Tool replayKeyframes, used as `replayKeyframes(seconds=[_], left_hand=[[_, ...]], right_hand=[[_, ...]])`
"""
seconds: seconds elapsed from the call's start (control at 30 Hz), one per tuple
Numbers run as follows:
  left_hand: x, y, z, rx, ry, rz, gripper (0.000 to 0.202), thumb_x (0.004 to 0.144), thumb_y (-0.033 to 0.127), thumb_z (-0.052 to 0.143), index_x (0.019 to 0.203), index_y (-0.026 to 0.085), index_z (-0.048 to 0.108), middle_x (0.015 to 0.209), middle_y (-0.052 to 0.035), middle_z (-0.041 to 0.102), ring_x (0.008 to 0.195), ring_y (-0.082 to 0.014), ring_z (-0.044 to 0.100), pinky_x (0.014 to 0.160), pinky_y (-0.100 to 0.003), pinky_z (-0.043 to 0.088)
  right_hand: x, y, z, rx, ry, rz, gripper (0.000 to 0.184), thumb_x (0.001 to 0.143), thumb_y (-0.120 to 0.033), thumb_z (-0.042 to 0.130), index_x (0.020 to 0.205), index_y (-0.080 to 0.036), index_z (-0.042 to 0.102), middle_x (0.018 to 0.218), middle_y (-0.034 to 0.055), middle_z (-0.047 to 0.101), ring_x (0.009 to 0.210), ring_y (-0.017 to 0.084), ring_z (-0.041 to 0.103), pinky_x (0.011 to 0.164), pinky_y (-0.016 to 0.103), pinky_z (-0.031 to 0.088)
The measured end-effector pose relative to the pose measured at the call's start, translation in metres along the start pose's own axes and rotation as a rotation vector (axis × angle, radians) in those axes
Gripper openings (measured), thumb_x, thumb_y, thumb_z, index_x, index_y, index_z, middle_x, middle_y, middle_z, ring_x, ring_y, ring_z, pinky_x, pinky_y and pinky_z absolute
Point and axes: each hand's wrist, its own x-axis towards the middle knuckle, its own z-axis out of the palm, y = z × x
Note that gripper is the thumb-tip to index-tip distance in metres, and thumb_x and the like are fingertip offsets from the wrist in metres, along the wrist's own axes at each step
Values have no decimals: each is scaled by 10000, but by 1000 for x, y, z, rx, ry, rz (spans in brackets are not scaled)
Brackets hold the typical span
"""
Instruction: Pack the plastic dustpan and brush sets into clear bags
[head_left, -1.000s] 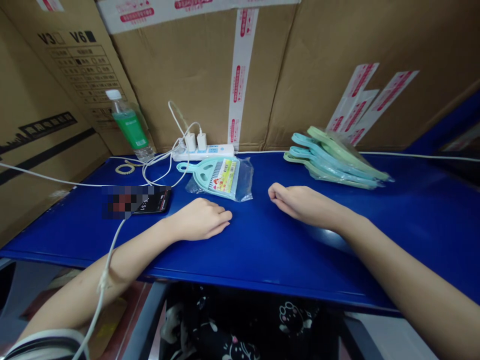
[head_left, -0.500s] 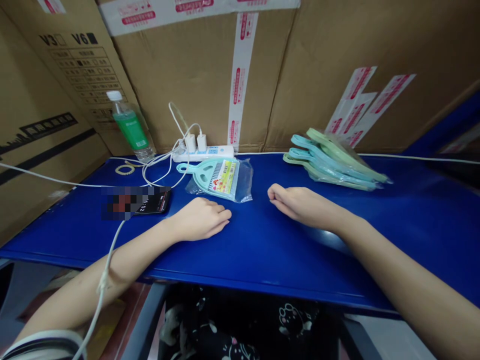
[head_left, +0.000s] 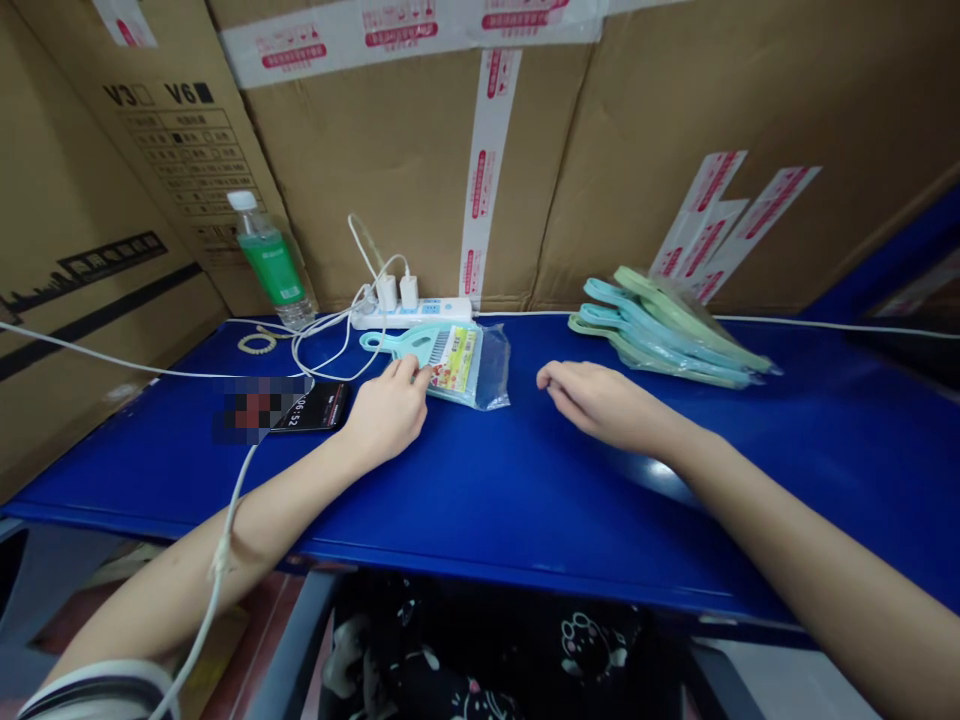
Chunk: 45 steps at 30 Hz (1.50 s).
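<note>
My left hand (head_left: 386, 410) has reached forward onto the near left edge of a small teal dustpan and brush set in a clear plastic bag (head_left: 442, 355). Its fingers are curled, with thumb and fingertips pinching the bag's edge. My right hand (head_left: 600, 400) rests on the blue table (head_left: 525, 480) to the right of the bag, apart from it. Its fingers lie loosely forward and hold nothing. A stack of teal and green bagged dustpan sets (head_left: 667, 325) lies at the back right.
A black phone (head_left: 307, 405) on a white cable lies left of my left hand. Behind it are a white power strip with chargers (head_left: 409, 305), a green-labelled bottle (head_left: 274, 265) and a small bead ring (head_left: 257, 343). Cardboard boxes (head_left: 600, 150) wall in the back and left.
My left hand moved forward from the bare table to the bagged dustpan set and took hold of its edge. My right hand loosened from a fist and flattened a little.
</note>
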Motion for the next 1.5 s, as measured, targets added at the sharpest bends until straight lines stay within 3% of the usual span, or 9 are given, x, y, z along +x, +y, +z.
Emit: replayKeyframes(seconds=[0.13, 0.2, 0.37, 0.6, 0.77, 1.13, 1.27, 1.4, 1.5], left_hand=[[2, 0, -2, -13, -129, -7, 290, 885, 130, 413, 1119, 81, 576, 1066, -141, 553, 1031, -257, 546, 786, -339, 540], [3, 0, -3, -18, -168, -7, 291, 882, 121, 413, 1118, 78, 578, 1074, -141, 548, 1042, -257, 541, 798, -336, 538], [2, 0, -5, -18, -192, 16, 306, 868, 102, 417, 1130, 78, 574, 1081, -144, 542, 1044, -255, 537, 834, -342, 527], [1, 1, -3, -11, -204, 25, 436, 869, 99, 408, 1301, 83, 471, 1077, -144, 538, 1058, -250, 528, 847, -330, 518], [0, 2, 0, -23, -191, 74, 669, 834, 50, 412, 1449, 273, 269, 1132, -111, 523, 1056, -242, 536, 786, -328, 529], [-2, 1, 1, -24, -124, 108, 567, 783, 15, 437, 1291, 261, 491, 1095, -112, 540, 985, -254, 544, 742, -346, 527], [-1, 1, 2, -22, -124, 136, 552, 785, 4, 427, 1281, 235, 507, 1116, -123, 545, 986, -272, 536, 774, -386, 519], [0, 0, 2, -21, -137, 155, 540, 788, -2, 420, 1269, 223, 516, 1119, -116, 554, 991, -275, 533, 790, -397, 513], [2, -1, 1, -25, -151, 152, 508, 787, 4, 434, 1239, 214, 536, 1118, -112, 556, 992, -276, 531, 786, -390, 514]], right_hand=[[16, 14, 18, -47, -8, 37, 406, 890, -308, 352, 1170, -139, 592, 1208, 195, 610, 1125, 331, 557, 886, 510, 453], [28, 17, 29, -3, -56, 38, 488, 906, -392, 350, 1284, -146, 538, 1355, 185, 522, 1256, 342, 463, 976, 545, 399], [56, 11, 49, 145, -47, 78, 702, 906, -572, 279, 1463, -146, 318, 1481, 186, 371, 1359, 337, 330, 1064, 563, 311], [75, -11, 60, 183, -94, 1, 675, 920, -542, 235, 1451, -141, 346, 1506, 179, 322, 1391, 329, 259, 1079, 594, 255], [80, -15, 52, 186, -109, -33, 709, 899, -545, 299, 1459, -111, 318, 1496, 186, 333, 1386, 324, 275, 1098, 593, 215], [93, -6, 52, 190, -199, -21, 895, 798, -703, 399, 1495, -166, 232, 1544, 174, 228, 1419, 335, 158, 1104, 597, 177], [94, 1, 49, 201, -170, -54, 830, 809, -708, 390, 1463, -202, 314, 1515, 162, 317, 1395, 343, 244, 1094, 612, 179], [97, 1, 43, 145, -85, -88, 604, 896, -580, 349, 1362, -213, 460, 1404, 147, 477, 1304, 323, 408, 1083, 635, 163], [99, -1, 42, 91, -51, -71, 569, 897, -543, 383, 1328, -187, 490, 1343, 157, 527, 1250, 318, 464, 1077, 633, 179]])
